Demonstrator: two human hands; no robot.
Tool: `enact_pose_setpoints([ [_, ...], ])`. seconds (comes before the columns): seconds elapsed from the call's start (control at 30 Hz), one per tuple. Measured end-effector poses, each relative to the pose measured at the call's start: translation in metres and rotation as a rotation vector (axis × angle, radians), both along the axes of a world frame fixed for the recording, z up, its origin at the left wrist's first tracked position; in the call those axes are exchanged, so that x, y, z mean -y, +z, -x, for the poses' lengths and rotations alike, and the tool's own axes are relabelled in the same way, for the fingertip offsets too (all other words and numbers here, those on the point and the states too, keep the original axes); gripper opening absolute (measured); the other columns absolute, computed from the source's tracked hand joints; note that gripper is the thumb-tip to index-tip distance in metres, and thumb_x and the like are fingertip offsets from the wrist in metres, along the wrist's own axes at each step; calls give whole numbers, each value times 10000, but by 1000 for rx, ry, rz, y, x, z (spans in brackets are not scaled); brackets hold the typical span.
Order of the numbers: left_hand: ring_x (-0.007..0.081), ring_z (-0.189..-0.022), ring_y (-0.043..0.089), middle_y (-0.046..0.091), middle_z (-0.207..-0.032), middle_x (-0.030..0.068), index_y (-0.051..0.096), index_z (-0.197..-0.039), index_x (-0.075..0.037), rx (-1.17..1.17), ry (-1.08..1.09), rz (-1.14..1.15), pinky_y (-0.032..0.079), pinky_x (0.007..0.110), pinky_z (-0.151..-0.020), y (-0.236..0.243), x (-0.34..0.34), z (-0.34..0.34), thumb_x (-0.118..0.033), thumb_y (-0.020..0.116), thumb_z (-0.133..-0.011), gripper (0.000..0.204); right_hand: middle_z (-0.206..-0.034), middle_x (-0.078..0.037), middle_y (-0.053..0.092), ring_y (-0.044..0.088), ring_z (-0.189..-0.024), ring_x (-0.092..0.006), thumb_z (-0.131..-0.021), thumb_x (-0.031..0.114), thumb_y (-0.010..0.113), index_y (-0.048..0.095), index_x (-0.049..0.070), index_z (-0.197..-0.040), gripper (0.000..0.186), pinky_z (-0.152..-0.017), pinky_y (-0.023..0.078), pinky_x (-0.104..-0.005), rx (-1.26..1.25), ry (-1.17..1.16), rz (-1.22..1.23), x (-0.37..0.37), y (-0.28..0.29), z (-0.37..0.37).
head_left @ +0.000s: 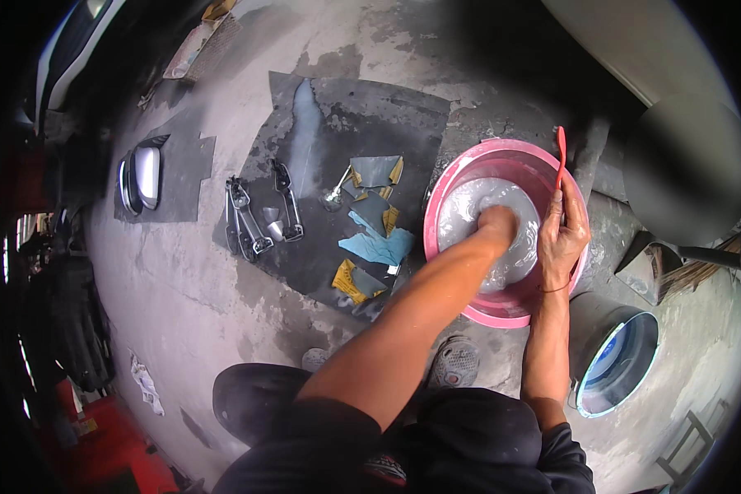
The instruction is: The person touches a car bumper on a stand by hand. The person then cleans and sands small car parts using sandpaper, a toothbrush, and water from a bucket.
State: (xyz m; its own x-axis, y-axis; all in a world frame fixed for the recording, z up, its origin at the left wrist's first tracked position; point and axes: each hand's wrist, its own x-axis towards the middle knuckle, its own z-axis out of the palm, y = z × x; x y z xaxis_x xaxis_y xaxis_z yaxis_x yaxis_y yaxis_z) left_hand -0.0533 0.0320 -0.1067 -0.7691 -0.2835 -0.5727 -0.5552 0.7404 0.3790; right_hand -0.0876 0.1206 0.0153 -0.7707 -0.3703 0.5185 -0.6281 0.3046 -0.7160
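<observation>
A round pink basin (502, 317) of cloudy, whitish water (477, 210) stands on the floor in front of me. My left hand (500, 221) is dipped into this water past the fingers, which are hidden, so any object in them does not show. At the basin's right rim, my right hand (565, 235) is closed around a slim red handle (561, 156) shaped like a toothbrush's. It points upward, away from me; its lower end is hidden by the hand.
Left of the basin, a dark mat (370, 107) bears silver-and-black brackets (245, 218), sandpaper pieces (377, 171) and a blue cloth (379, 243). A silver mirror cover (146, 174) lies farther left. A bucket (586, 317) stands at the right, near a round grey shape (688, 169).
</observation>
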Motion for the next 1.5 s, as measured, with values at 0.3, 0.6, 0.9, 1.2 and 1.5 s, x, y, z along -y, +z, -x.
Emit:
enact_pose_setpoints([
  [0.3, 192, -870, 636, 612, -1029, 108, 533, -1212, -9, -746, 518, -1075, 504, 323, -677, 163, 40, -96, -123, 451, -1006, 250, -842, 27, 584, 472, -689, -32, -973, 115, 559, 596, 27, -1280, 321, -593, 405, -198, 705, 200, 279, -15, 28, -26],
  [0.6, 119, -451, 460, 594, -790, 116, 576, -888, -45, -1119, 1315, -1509, 285, 206, -361, 122, 93, -209, -476, 429, -994, 468, -646, -112, 564, 569, -551, -241, -825, -20, 621, 647, 135, -1237, 442, -554, 474, -343, 191, 639, -158, 16, 55, -120],
  [0.9, 111, -345, 417, 539, -557, 29, 595, -706, -66, -1023, 1592, -1204, 261, 229, -309, 129, 94, -232, -329, 663, -892, 329, -660, -103, 540, 562, -527, -259, -760, -29, 637, 628, 175, -1267, 546, -488, 460, -380, 29, 830, -326, 22, 52, -183],
  [1.2, 107, -366, 410, 509, -577, 15, 577, -763, -78, -1044, 1497, -1320, 252, 229, -318, 126, 89, -254, -276, 676, -884, 252, -637, -114, 517, 539, -538, -260, -799, -31, 643, 646, 162, -1245, 486, -513, 450, -366, 135, 716, -270, 31, 54, -187],
  [1.5, 107, -356, 387, 540, -568, 53, 578, -692, -68, -1106, 1390, -1409, 268, 233, -313, 145, 90, -255, -295, 599, -939, 336, -632, -119, 521, 564, -543, -276, -803, -33, 620, 630, 161, -1261, 498, -516, 462, -396, 123, 631, -264, 28, 46, -175],
])
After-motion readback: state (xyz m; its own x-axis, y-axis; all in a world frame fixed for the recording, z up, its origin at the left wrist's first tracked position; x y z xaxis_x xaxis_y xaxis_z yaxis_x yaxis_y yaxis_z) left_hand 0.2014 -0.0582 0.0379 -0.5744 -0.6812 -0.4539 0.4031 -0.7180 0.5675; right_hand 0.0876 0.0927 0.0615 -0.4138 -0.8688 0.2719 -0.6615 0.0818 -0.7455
